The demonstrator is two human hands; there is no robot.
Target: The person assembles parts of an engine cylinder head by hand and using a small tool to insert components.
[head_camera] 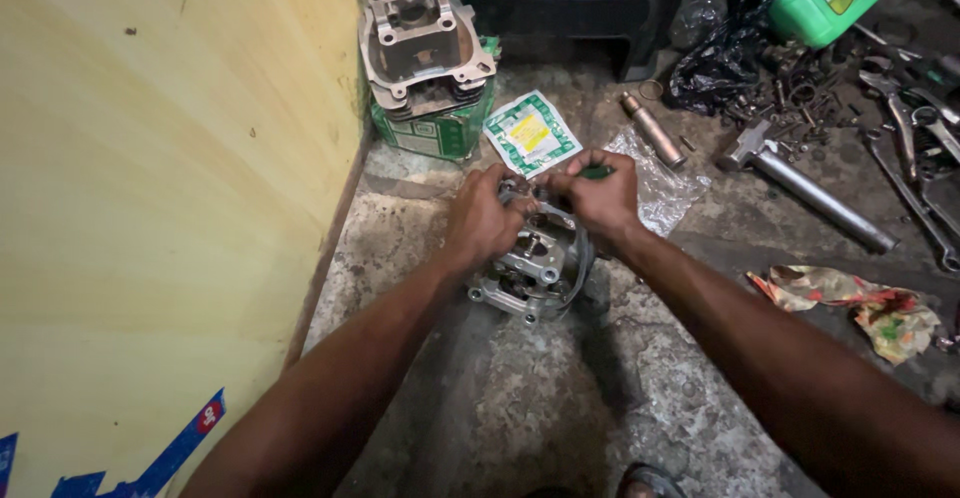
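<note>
Below, two hands, left hand (482, 220) fingers clamped on one cylinder head (530, 263), right hand (603, 198) fingers clamped on one green-handled tool (596, 172).

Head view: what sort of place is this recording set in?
Most likely a small repair workshop for engines, worked on at floor level. Both hands, left hand and right hand, grip a metal engine part on the concrete floor, with wrenches and a hammer scattered nearby.

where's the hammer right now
In the head view the hammer lies on the concrete floor at upper right, beyond the right hand, its head near the black plastic bag and its metal handle pointing toward the spanners.
</note>
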